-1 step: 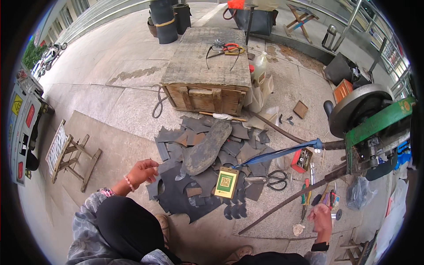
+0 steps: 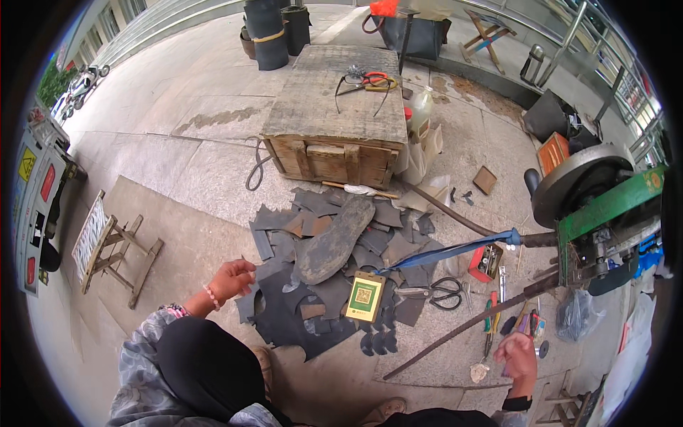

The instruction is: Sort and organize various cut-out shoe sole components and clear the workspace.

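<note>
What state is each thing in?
Black-framed eyeglasses: unfolded
White-webbed wooden stool: standing
Red rectangular box: open
Yellow-green rectangular card: printed side up
Clear plastic bottle: upright
Black-handled metal scissors: blades' opening unclear
Dark grey flat scraps: overlapping
Left hand: fingers curled
Right hand: fingers curled

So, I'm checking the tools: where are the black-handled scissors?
In the head view, the scissors lie right of centre, just right of the yellow-green card and below the blue strap.

Free paving between left hand and stool, slanting bar between right hand and scissors
</note>
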The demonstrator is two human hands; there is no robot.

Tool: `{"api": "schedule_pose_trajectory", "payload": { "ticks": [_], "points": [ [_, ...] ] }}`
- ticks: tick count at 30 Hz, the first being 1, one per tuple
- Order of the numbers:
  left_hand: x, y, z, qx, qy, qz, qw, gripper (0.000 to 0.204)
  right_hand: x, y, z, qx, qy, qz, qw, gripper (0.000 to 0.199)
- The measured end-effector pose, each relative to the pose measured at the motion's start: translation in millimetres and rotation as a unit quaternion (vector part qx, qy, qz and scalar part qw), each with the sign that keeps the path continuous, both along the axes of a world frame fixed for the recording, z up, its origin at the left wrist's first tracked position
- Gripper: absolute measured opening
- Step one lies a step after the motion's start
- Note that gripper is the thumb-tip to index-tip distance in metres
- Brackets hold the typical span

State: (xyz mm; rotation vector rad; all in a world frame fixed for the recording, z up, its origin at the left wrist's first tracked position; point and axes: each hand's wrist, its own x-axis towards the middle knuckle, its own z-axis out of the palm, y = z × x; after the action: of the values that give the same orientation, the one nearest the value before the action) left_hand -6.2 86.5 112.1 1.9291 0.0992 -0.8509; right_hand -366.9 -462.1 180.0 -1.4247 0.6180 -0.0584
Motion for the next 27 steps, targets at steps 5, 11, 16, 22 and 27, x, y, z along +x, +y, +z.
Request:
{"api": "schedule_pose_trajectory", "payload": {
  "ticks": [5,11,16,22,27],
  "points": [
    [-8.7,2.0,-58.4,0.119,-0.274,-0.104,0.949,0.033,117.8,101.7,150.4,-0.212,-0.008,0.403,0.890,0.038],
    [-34.7,-3.2,-89.1,0.225,-0.388,-0.168,0.878,0.043,243.7,164.4,171.0,-0.471,-0.050,0.498,0.726,0.043],
    [-44.4,-1.4,-108.9,0.209,-0.416,-0.149,0.872,0.044,342.3,158.7,89.3,-0.397,-0.019,0.348,0.849,0.040],
    [-43.0,-7.6,-112.5,0.189,-0.420,-0.127,0.879,0.045,454.4,112.5,4.6,-0.504,-0.057,0.118,0.853,0.037],
    [-45.4,-4.8,-126.1,0.227,-0.412,-0.162,0.868,0.051,528.7,99.2,-9.1,-0.595,-0.057,0.033,0.801,0.036]
  ]
}}
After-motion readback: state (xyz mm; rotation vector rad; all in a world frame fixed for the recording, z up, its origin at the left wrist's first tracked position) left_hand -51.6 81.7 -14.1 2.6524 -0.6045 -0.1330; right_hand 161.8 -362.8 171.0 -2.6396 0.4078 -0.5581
